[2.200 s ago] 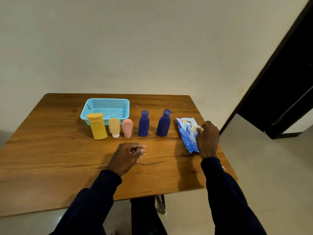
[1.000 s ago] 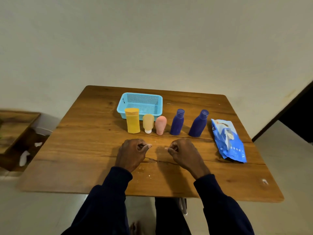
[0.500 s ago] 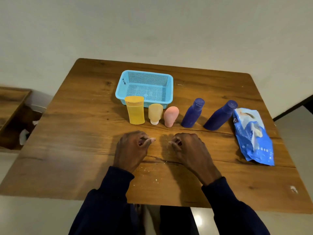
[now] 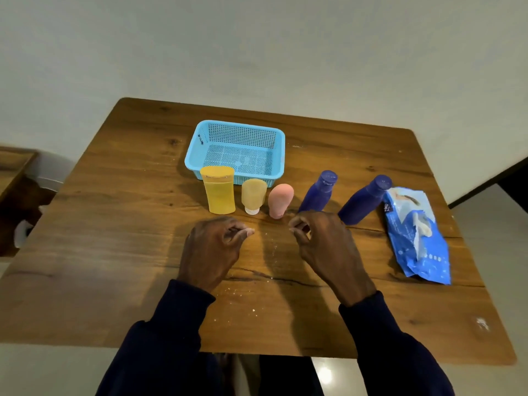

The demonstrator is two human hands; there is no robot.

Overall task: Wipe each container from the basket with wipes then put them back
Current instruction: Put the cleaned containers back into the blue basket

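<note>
Head view: left hand [image 4: 214, 247] and right hand [image 4: 325, 247] sit side by side over the middle of the table [image 4: 114, 252], slightly apart. Both are loosely clenched, thumb against curled fingertips, nothing visible in either. Can't tell if they rest on the wood or hover. Dark sleeves run back to the near edge. White specks are scattered on the wood around and between the hands.

Just beyond the knuckles, five containers stand in a row parallel to the far edge, all outside the basket. Left to right: yellow container [image 4: 218, 192]; small tan bottle [image 4: 253, 194] standing on its white cap; pink bottle [image 4: 280, 200], also cap-down; first blue bottle [image 4: 318, 192]; second blue bottle [image 4: 363, 200]. The right hand hides the first blue bottle's base; contact unclear.

Blue basket [image 4: 197, 144] sits behind the yellow and tan ones, towards the far edge, nothing in it.

Wipes pack [image 4: 420, 247] lies flat near the right edge, just beside the second blue bottle, a white wipe [image 4: 423, 227] poking out of its opening.
</note>
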